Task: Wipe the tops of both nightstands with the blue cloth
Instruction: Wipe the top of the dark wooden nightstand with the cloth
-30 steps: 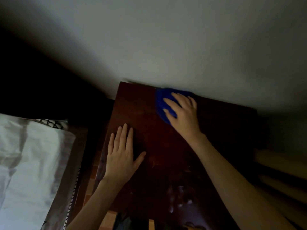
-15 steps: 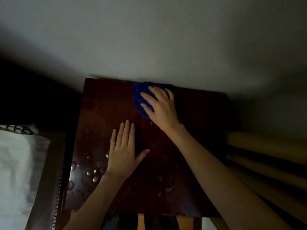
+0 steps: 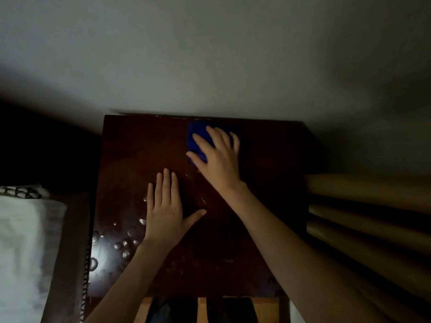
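A dark wooden nightstand (image 3: 268,217) fills the middle of the dim view, its back edge against a pale wall. The bunched blue cloth (image 3: 198,138) lies near the back edge, a little right of the middle. My right hand (image 3: 217,155) presses down on it with fingers spread and nearly straight, covering most of the cloth. My left hand (image 3: 165,206) rests flat on the wood nearer to me, fingers straight and thumb out. Water drops (image 3: 121,243) glint on the front left part of the top.
A bed with white bedding (image 3: 21,241) and a patterned trim lies close on the left. Folds of a tan curtain (image 3: 368,213) hang on the right of the nightstand. Orange floor tiles (image 3: 263,308) show below the front edge.
The view has swung so the nightstand sits more centred and square. My right hand stays pressed on the cloth by the back edge. My left hand has kept its place on the wood.
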